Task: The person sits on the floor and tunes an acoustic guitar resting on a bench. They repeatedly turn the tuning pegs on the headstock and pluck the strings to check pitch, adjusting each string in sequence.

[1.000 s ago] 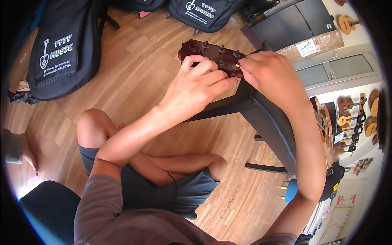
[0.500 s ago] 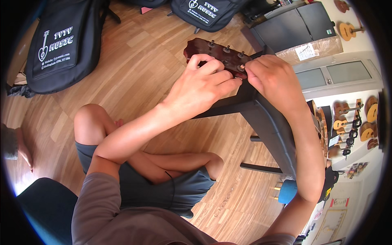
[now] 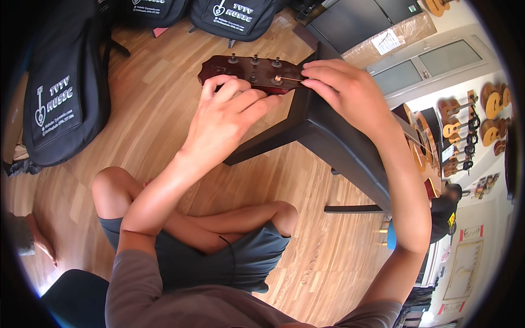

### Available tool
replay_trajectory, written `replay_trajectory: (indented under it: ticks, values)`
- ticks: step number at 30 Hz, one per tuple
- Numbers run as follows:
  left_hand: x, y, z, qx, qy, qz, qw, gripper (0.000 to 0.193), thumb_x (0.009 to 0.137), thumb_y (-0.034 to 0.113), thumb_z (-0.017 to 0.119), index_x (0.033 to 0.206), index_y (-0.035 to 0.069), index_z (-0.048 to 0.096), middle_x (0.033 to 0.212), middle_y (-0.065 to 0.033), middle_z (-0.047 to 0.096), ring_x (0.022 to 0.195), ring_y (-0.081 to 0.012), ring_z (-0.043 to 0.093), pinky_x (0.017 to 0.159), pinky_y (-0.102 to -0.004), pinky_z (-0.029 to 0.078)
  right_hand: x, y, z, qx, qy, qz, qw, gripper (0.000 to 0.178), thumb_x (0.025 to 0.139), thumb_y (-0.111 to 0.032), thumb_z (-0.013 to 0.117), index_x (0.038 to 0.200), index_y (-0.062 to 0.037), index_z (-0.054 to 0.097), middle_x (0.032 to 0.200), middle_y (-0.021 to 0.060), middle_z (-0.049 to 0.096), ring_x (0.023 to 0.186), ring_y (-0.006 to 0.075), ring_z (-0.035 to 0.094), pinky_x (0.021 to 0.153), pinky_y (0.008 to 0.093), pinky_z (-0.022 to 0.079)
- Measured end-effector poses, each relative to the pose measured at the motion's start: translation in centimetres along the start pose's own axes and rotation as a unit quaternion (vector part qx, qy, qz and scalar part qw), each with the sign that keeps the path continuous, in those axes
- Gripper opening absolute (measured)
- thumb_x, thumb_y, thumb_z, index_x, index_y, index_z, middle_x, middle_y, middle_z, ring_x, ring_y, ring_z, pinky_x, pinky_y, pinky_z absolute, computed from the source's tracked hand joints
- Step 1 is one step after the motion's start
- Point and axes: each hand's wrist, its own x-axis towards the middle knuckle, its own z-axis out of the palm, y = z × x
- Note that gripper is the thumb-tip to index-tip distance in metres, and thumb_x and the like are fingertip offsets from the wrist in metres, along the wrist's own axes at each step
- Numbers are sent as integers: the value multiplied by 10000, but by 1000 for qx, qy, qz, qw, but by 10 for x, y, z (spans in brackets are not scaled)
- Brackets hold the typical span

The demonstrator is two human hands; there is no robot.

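Observation:
A dark reddish-brown guitar headstock (image 3: 262, 64) with several metal tuning posts lies beyond my knees, over the end of a black padded bench (image 3: 342, 134). My left hand (image 3: 229, 115) is closed on the headstock's near edge, fingers curled over it; the tuning pegs beneath are hidden. From the nearest post at the neck end, a thin copper-coloured guitar string (image 3: 290, 79) runs right to my right hand (image 3: 350, 90). Thumb and fingertips pinch it where the neck begins. Behind my right forearm shows part of the guitar's light-topped body (image 3: 424, 147).
Black padded instrument bags (image 3: 65, 104) stand at the far left and at the back (image 3: 232, 19). A person's bare foot (image 3: 41, 240) is at the left edge. A dark cabinet (image 3: 350, 24) and a wrapped carton (image 3: 383, 41) stand at the back right. Small guitars (image 3: 451, 128) hang on the right wall.
My right hand has drawn away from the tuning post toward the neck, and the string now shows between them. My left hand stays on the headstock. The whole view has shifted.

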Motion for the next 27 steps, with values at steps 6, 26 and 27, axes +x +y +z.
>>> replay_trajectory:
  ticks: [6, 26, 27]
  values:
    - [1, 2, 2, 7, 6, 0, 1000, 378, 799, 78, 793, 1164, 170, 760, 1005, 63, 708, 999, -175, 612, 996, -404, 437, 17, -14, 10, 25, -7, -26, 999, 152, 945, -124, 754, 1030, 1, 743, 982, 101, 714, 829, 302, 659, 769, 409, 539]
    - [-7, -4, 5, -11, 21, 4, 1000, 354, 822, 140, 694, 1169, 172, 753, 989, 60, 654, 1046, -165, 574, 1043, -410, 405, 89, 3, -1, 129, -402, 235, 876, 503, 1019, -488, 682, 767, -59, 609, 667, -51, 438, 661, 90, 385, 613, 310, 323]
    - [-7, -4, 5, -11, 20, 3, 1000, 353, 822, 141, 694, 1169, 174, 753, 990, 61, 656, 1046, -165, 574, 1043, -409, 405, 89, 4, 0, 135, -403, 232, 875, 503, 1020, -489, 681, 765, -62, 604, 670, -52, 434, 664, 91, 381, 614, 312, 320]
